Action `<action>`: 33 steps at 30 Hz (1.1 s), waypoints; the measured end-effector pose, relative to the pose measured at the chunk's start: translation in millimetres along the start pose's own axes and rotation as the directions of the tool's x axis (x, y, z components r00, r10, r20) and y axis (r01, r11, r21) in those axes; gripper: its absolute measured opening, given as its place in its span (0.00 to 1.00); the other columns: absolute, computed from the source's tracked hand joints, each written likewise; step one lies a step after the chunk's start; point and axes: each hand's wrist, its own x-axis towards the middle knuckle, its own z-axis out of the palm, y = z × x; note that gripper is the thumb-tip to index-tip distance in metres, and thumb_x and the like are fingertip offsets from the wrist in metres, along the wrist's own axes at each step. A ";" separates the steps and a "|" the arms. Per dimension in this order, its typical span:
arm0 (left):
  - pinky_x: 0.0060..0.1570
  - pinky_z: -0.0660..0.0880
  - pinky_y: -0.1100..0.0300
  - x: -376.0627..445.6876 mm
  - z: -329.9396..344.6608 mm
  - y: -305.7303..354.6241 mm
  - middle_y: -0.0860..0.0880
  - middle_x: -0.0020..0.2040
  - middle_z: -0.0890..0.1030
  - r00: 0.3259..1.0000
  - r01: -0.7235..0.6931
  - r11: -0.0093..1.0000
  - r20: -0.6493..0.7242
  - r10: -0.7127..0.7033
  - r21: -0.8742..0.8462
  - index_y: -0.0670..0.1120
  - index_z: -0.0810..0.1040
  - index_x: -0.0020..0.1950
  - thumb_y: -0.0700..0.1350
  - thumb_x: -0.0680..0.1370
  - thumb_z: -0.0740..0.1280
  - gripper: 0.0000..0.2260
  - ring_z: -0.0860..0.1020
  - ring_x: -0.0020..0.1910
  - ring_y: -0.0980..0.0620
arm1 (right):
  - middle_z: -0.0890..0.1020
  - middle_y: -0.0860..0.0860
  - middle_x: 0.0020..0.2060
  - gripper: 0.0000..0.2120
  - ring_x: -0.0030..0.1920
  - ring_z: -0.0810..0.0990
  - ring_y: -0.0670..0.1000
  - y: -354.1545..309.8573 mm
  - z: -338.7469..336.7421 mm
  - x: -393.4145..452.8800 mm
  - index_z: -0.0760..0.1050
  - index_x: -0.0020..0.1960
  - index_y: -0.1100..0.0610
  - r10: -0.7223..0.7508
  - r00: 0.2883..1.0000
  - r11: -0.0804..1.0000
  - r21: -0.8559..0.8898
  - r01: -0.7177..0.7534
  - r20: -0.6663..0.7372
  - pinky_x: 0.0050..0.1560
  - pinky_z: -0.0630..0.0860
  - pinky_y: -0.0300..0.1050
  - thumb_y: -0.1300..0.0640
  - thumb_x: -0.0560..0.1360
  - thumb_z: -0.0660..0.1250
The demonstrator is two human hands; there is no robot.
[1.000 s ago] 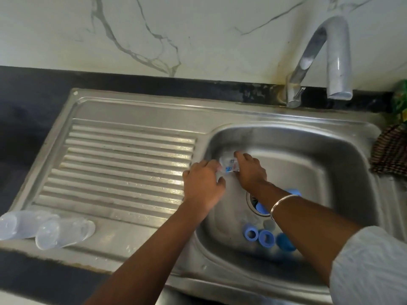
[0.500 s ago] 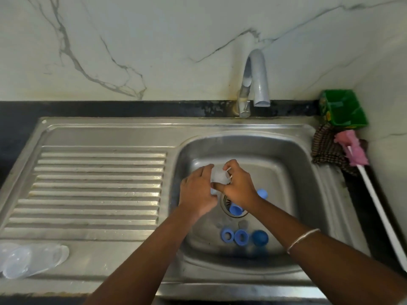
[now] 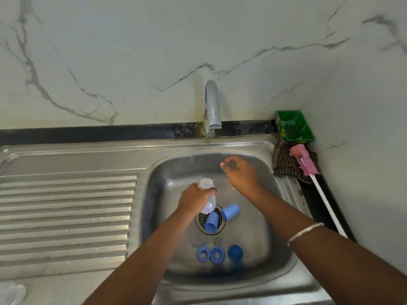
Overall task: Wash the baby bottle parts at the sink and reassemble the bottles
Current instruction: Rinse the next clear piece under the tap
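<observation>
Clear plastic bottle held in the left hand above the sink drain

Left hand [image 3: 195,200] has its grip clamped round the middle of the clear bottle [image 3: 207,186], neck poking out beyond the fingers and base tilted down toward two blue caps [image 3: 230,211] at the drain; blue rings [image 3: 203,253] lie nearer in the steel sink [image 3: 284,256]; right hand [image 3: 241,175], blurred, hangs apart from the bottle with fingers loosely curled, holding nothing
</observation>
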 end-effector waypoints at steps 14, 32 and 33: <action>0.43 0.78 0.55 23.7 -12.1 29.0 0.53 0.45 0.82 0.974 -0.208 0.921 -0.156 0.164 -0.329 0.53 0.76 0.50 0.52 0.57 0.78 0.24 0.82 0.45 0.53 | 0.77 0.40 0.46 0.16 0.48 0.76 0.47 -61.6 9.8 77.5 0.72 0.68 0.49 -0.223 0.965 0.972 0.114 0.208 0.140 0.50 0.76 0.44 0.47 0.84 0.55; 0.50 0.77 0.54 20.6 -13.0 29.3 0.52 0.48 0.81 0.858 -0.507 0.832 -0.226 0.461 -0.227 0.53 0.76 0.53 0.40 0.60 0.81 0.26 0.79 0.48 0.50 | 0.75 0.41 0.34 0.12 0.37 0.77 0.46 -54.5 24.5 100.3 0.66 0.39 0.43 -0.273 0.953 0.935 -0.200 0.295 0.131 0.44 0.78 0.53 0.49 0.82 0.61; 0.50 0.77 0.55 21.3 -12.9 29.7 0.52 0.48 0.81 0.857 -0.508 0.830 -0.226 0.462 -0.231 0.54 0.75 0.53 0.38 0.61 0.81 0.27 0.79 0.48 0.50 | 0.74 0.42 0.33 0.13 0.36 0.76 0.46 -55.0 24.5 99.7 0.65 0.39 0.43 -0.280 0.952 0.922 -0.241 0.303 0.127 0.43 0.78 0.51 0.47 0.82 0.60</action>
